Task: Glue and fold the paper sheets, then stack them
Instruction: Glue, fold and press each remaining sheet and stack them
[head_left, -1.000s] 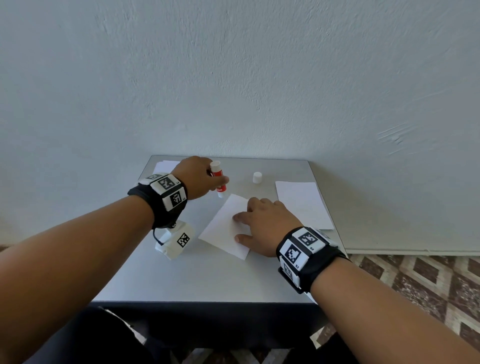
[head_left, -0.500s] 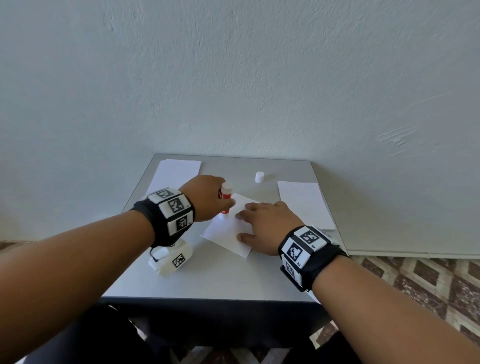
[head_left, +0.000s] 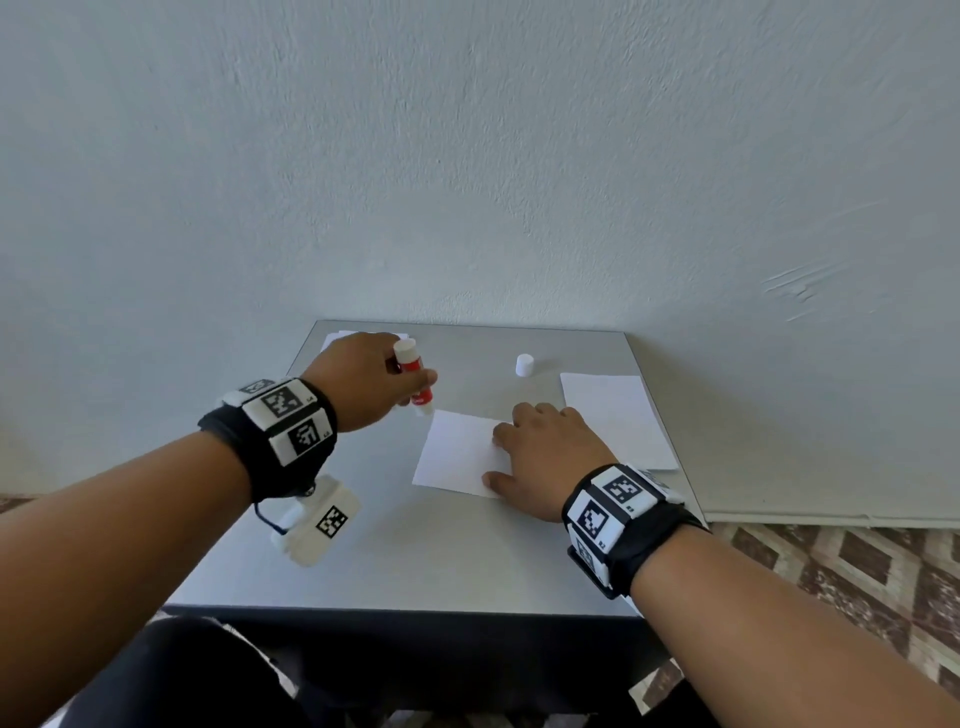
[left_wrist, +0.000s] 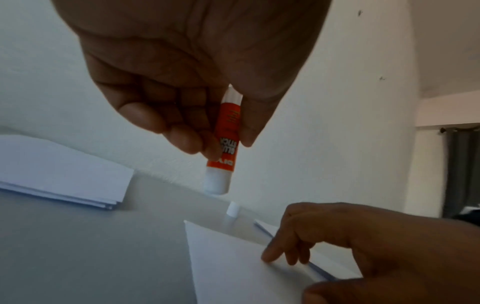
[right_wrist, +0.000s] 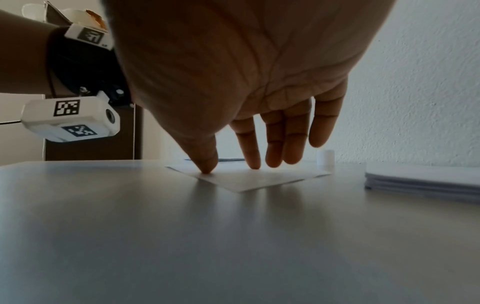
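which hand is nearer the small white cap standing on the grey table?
Right. The right hand presses the white paper sheet just in front of the small white cap. The left hand, gripping the red glue stick, sits farther off to the cap's left.

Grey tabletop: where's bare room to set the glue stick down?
The near half of the grey tabletop is bare, between the front edge and the white paper sheet under the right hand. A smaller gap lies between the small white cap and the left hand. The back corners hold paper stacks.
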